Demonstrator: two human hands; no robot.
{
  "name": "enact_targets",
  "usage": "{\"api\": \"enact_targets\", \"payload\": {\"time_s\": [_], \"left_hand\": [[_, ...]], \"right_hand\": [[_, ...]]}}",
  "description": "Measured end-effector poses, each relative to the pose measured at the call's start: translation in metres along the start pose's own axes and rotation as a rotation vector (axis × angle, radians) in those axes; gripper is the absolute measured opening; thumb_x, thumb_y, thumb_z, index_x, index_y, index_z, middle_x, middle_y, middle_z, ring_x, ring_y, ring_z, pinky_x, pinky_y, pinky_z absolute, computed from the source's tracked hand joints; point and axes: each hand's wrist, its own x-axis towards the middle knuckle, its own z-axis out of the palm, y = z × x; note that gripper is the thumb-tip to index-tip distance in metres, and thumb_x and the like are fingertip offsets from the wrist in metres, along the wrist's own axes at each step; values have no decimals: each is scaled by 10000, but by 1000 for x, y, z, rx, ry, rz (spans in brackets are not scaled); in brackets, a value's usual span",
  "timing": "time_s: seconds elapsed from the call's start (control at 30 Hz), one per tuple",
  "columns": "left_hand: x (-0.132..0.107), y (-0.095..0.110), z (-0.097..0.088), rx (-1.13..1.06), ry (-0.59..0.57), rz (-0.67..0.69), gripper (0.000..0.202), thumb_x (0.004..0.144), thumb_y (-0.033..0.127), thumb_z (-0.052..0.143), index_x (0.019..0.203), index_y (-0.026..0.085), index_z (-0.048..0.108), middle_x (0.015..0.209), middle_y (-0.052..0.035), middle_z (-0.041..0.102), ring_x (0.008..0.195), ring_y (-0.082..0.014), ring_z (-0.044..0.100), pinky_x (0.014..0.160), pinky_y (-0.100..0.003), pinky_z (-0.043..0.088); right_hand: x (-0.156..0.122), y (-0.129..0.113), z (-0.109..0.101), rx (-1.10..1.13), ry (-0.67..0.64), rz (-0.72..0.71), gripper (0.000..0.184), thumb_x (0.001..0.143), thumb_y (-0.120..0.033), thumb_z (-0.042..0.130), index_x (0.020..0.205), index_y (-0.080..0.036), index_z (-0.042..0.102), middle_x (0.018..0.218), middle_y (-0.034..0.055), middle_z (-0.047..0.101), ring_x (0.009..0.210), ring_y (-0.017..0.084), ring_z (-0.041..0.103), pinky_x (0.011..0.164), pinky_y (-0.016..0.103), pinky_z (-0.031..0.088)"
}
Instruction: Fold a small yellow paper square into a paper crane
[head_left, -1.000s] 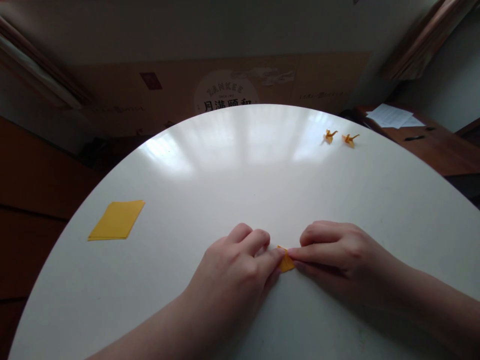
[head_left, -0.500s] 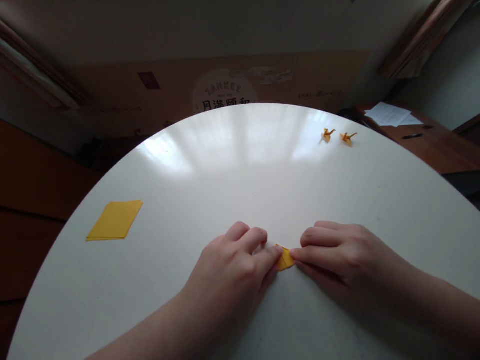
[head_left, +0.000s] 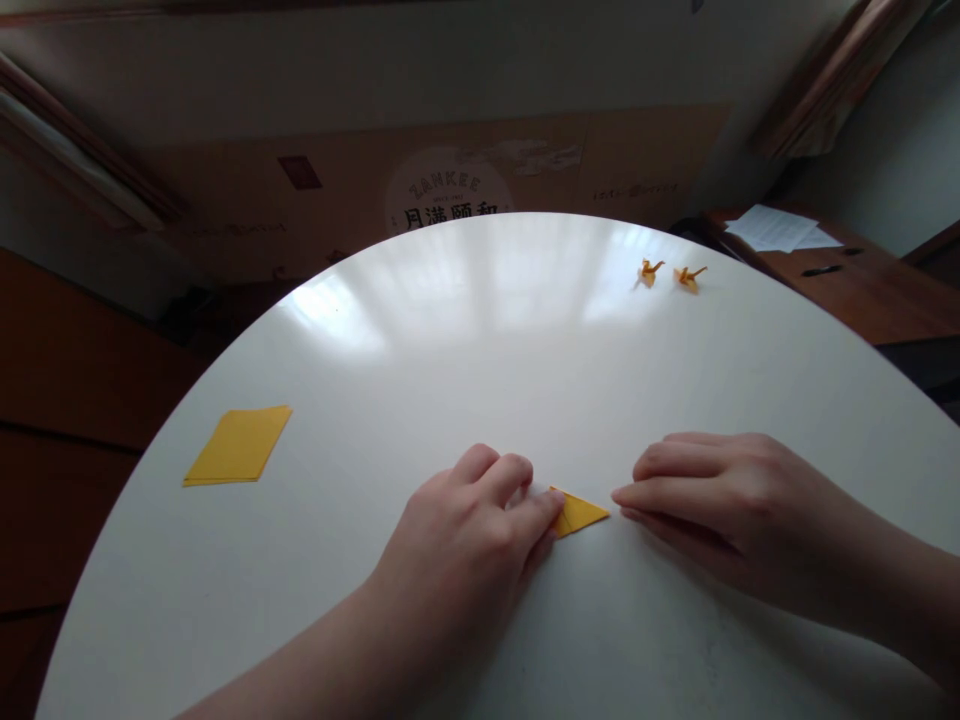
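Observation:
A small folded piece of yellow origami paper (head_left: 581,512) lies on the white round table (head_left: 465,390), its pointed corner facing right. My left hand (head_left: 469,530) pinches its left part between thumb and index finger, which hide that end. Just off the pointed corner is my right hand (head_left: 697,500), thumb and fingertips pressed together, with a narrow gap to the paper and nothing visible in them.
A stack of square yellow paper (head_left: 240,447) lies at the table's left. Two folded paper cranes (head_left: 649,273) stand near the far right edge. Beyond that edge, a brown wooden desk (head_left: 892,310) carries white printed sheets (head_left: 776,228) and a dark pen (head_left: 822,270).
My right hand has let go of the folded paper and slid to the right, uncovering its pointed corner. My left hand keeps its hold. The view has shifted slightly.

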Motion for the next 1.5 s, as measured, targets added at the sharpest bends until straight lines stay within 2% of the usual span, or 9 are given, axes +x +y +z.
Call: {"api": "enact_targets", "payload": {"time_s": [0.17,0.4,0.7,0.9,1.1,1.27,1.37,1.43,1.5], "left_hand": [[-3,3,0,109,4,64,168,900,166,623,1025,227,718,838,-27,643,729,-198,552,581,-302,447],[-4,7,1,181,70,177,195,877,95,589,1006,185,703,768,-14,616,640,-195,510,491,-319,392],[-3,7,1,187,-33,149,175,861,86,611,983,192,678,740,-8,606,637,-189,496,476,-303,361],[-2,9,-2,187,-145,88,171,889,140,628,1027,230,674,793,-4,624,700,-192,532,501,-281,369],[-2,13,-7,200,-176,46,166,900,167,612,1011,272,675,799,-2,617,714,-184,538,490,-246,323],[-3,9,-2,196,-94,97,157,908,163,589,981,263,687,826,-10,634,705,-171,543,503,-235,354],[-1,3,1,173,-47,233,208,956,150,515,1033,238,686,910,-30,677,753,-167,576,559,-229,420],[1,1,2,155,-50,324,227,970,132,487,1048,219,682,958,-47,697,847,-179,611,625,-233,468],[3,2,0,123,-50,322,213,972,145,493,1028,207,689,962,-59,707,881,-182,626,658,-237,495]], "right_hand": [[8,3,9,91,-46,-24,225,998,-203,522,1041,-260,735,865,40,673,729,154,590,630,264,389],[13,-1,22,69,-100,-24,255,1002,-188,480,1032,-236,729,870,44,668,751,165,570,646,275,380],[15,-8,25,11,-116,6,208,1002,-239,528,1095,-280,709,844,19,633,718,148,553,651,253,373],[16,-5,25,34,-96,8,262,975,-233,556,1162,-328,712,889,17,647,715,138,579,647,248,394],[13,5,29,195,79,86,408,939,-134,527,1325,-232,616,954,45,683,689,127,589,640,241,453],[16,11,34,369,215,210,282,915,-143,543,1132,-193,715,818,31,673,635,131,570,614,250,465],[19,17,33,558,323,370,206,915,-231,574,1026,-195,743,938,65,729,787,178,641,653,267,491],[21,20,31,662,362,447,195,899,-273,587,963,-184,748,877,58,727,757,180,629,645,274,483],[23,22,29,729,379,493,194,864,-292,604,929,-175,745,795,39,696,680,164,586,598,269,454]]}}
